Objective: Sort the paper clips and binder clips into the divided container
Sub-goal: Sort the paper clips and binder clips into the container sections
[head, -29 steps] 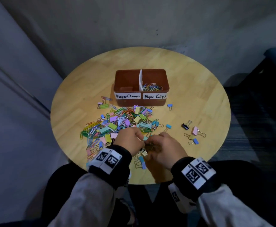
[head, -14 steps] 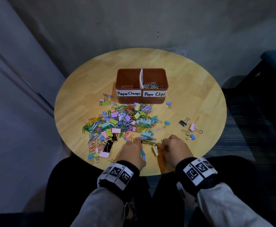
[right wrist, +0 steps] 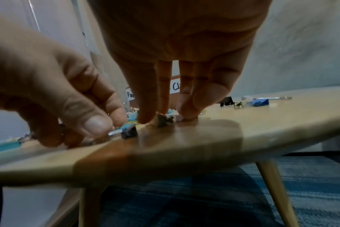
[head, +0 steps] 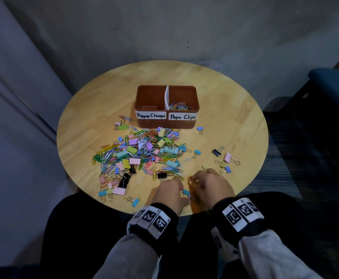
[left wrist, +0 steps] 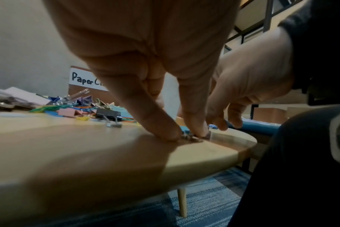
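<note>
Both hands work at the lower centre of the head view, at the near edge of the round wooden counter (head: pixel 225 117). The left hand (head: pixel 169 195) has thumb and forefinger tips closing on the wire handles of a small blue binder clip (head: pixel 185 191) lying on the counter. The right hand (head: pixel 213 188), fingers pointing down, pinches a small clip I cannot identify. The loose pile of paper clips and binder clips (head: pixel 144 152) spreads mid-frame, below the brown divided container (head: pixel 144 123), whose right compartment holds paper clips.
</note>
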`<state>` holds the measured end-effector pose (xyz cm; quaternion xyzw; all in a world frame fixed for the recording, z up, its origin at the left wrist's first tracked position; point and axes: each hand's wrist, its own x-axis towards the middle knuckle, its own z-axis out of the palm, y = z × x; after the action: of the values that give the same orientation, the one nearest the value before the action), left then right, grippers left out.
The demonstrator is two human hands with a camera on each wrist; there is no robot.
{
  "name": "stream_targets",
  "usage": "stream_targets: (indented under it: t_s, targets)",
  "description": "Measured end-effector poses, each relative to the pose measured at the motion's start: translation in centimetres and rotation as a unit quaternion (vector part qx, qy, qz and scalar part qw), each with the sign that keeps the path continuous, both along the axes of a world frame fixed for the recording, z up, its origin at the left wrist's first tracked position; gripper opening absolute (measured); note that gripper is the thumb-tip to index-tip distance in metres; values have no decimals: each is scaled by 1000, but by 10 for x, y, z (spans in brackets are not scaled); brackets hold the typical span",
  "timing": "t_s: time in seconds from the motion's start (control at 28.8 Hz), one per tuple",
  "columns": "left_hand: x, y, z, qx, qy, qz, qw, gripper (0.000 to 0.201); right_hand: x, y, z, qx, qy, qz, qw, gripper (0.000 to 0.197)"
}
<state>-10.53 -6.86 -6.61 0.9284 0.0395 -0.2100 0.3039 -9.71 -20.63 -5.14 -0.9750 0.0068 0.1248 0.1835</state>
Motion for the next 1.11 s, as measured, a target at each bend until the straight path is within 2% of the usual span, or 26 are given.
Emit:
stream_targets:
  t_s: [0.28, 0.42, 0.66, 0.8, 0.97, 1.11]
  targets:
    - [7, 3, -10, -18, 0, 10, 1000, 27, 1, -19, -7, -7, 13, 3, 1000, 25]
    - [8, -1, -12, -25, -14, 2, 1000, 23, 0, -23, -6, 59, -20, -39, 997, 12]
    - [7, -13, -5, -35, -87, -86, 992, 22, -2, -24, -13, 53, -9, -52, 997, 25]
    - [12, -22, -3, 2, -67, -101, 993, 21, -1, -22, -14, 34, -8, -47, 998, 24]
    - [17, -24, 0, 40, -94, -107, 989, 12, -3, -22, -13, 41, -15, -54, 998, 24]
    - [14, -21, -1, 37, -107, -104, 988, 13, -7, -20, -11, 62, -12, -62, 996, 37]
